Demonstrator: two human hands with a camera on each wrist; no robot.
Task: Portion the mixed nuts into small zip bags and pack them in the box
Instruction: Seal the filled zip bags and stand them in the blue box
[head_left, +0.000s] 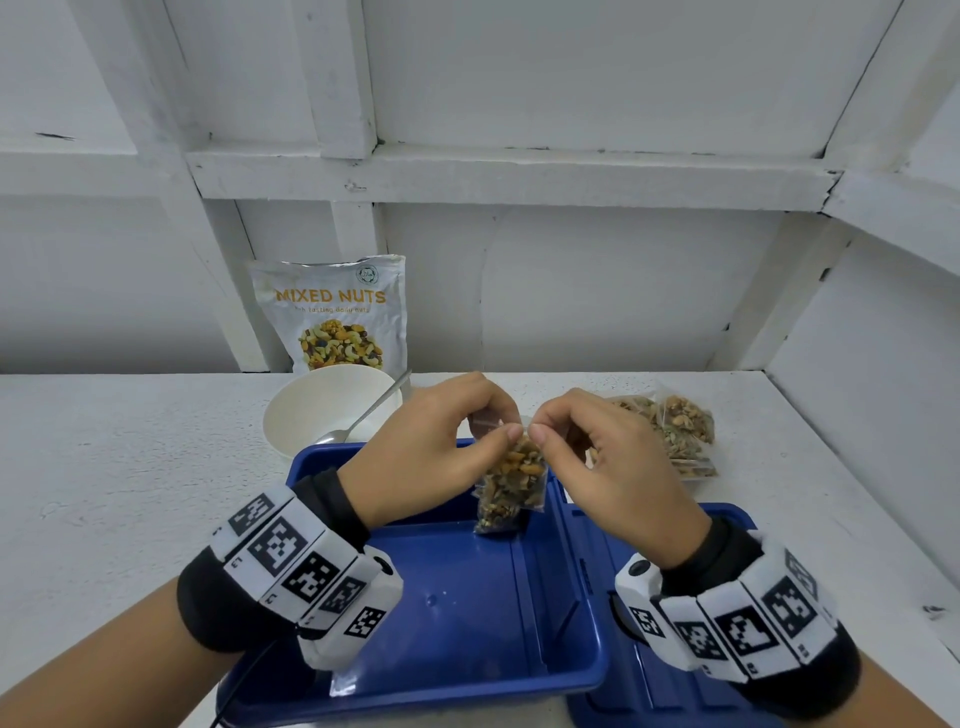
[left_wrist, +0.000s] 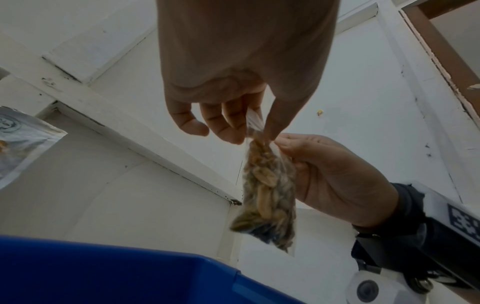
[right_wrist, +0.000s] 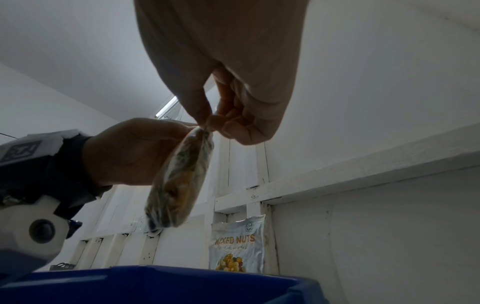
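Blue box (head_left: 457, 613) nearest, open, lid (head_left: 623, 545) beside it on the right. Above it both grips pinch the top edge of a small zip bag (head_left: 511, 483) of nuts: left hand (head_left: 426, 457), right hand (head_left: 618, 467). Further back on bench (head_left: 130, 467): bowl (head_left: 306, 415) with spoon (head_left: 363, 415), filled bags (head_left: 675, 431), mixed nuts pouch (head_left: 332, 312) at wall.

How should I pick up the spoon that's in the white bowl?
Take the spoon by its long handle, near the top end that sticks out past the rim of the white bowl at the back right. Come from above on that side: the scoop end lies down inside the bowl, harder to pinch.
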